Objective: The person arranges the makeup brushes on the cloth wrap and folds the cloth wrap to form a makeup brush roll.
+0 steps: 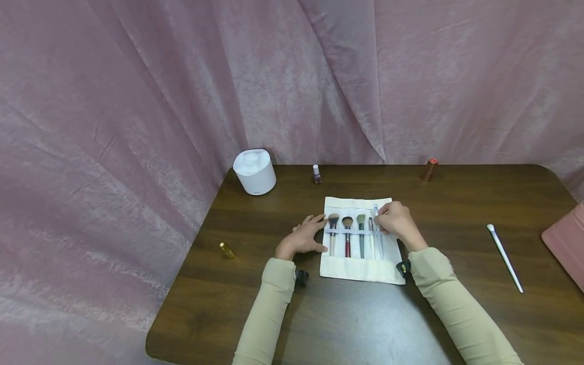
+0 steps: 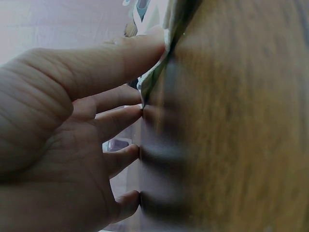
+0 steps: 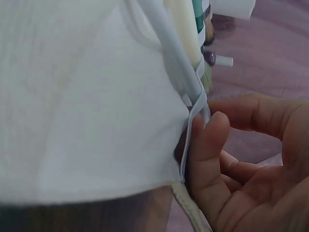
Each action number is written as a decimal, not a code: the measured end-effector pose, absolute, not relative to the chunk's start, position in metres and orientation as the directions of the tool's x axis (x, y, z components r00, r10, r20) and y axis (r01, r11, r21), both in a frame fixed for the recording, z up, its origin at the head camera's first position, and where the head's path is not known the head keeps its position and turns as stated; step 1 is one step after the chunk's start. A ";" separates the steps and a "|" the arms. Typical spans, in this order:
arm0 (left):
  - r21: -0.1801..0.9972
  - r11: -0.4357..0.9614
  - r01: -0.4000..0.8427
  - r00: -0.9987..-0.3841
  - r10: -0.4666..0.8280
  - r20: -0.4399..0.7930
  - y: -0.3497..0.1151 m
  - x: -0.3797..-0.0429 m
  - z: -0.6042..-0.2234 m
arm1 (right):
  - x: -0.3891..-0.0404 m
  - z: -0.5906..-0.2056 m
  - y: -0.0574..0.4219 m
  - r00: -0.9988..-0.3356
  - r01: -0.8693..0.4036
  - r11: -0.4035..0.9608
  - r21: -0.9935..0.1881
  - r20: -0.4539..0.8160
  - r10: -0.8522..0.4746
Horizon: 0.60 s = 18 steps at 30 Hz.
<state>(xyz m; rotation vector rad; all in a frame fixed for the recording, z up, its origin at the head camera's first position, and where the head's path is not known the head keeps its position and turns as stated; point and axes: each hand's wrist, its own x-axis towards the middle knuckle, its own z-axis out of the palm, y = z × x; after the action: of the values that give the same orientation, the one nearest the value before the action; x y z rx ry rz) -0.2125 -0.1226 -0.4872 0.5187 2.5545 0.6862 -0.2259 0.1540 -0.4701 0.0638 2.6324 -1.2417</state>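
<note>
A cream cloth brush roll point(image 1: 360, 272) lies unrolled on the table, with several makeup brushes side by side under its elastic band point(image 1: 354, 231). At its right side my right hand point(image 1: 398, 222) pinches a pale blue makeup brush point(image 3: 169, 41). The fingers are right at the band, where the brush passes under it in the right wrist view. My left hand point(image 1: 304, 238) rests at the roll's left edge, fingers spread. In the left wrist view its thumb point(image 2: 120, 60) lies on the cloth edge and other fingertips touch the tabletop.
A white brush point(image 1: 505, 258) lies to the right, near a pink flat item point(image 1: 568, 243) at the table's edge. Toward the back stand a white round container point(image 1: 256, 175), a small nail polish bottle point(image 1: 317, 175) and a copper-coloured tube point(image 1: 430, 170). A gold tube point(image 1: 227, 250) lies left.
</note>
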 end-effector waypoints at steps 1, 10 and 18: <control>0.540 0.808 0.236 -0.832 0.456 -0.317 -0.123 -0.212 -0.487 | -0.225 -0.470 0.153 -0.973 0.136 0.647 -0.750 -0.223 -0.055; 0.541 0.806 0.242 -0.828 0.462 -0.318 -0.123 -0.213 -0.488 | -0.220 -0.469 0.151 -0.977 0.146 0.710 -0.689 -0.214 -0.007; 0.538 0.805 0.251 -0.830 0.465 -0.308 -0.122 -0.213 -0.488 | -0.222 -0.470 0.151 -0.980 0.134 0.774 -0.618 -0.197 0.013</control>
<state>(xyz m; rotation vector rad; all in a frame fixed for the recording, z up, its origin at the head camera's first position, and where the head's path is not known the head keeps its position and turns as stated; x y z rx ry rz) -0.2134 -0.1225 -0.4884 0.5366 2.5595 0.6791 -0.2218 0.1511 -0.4703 0.1171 2.7862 -0.9917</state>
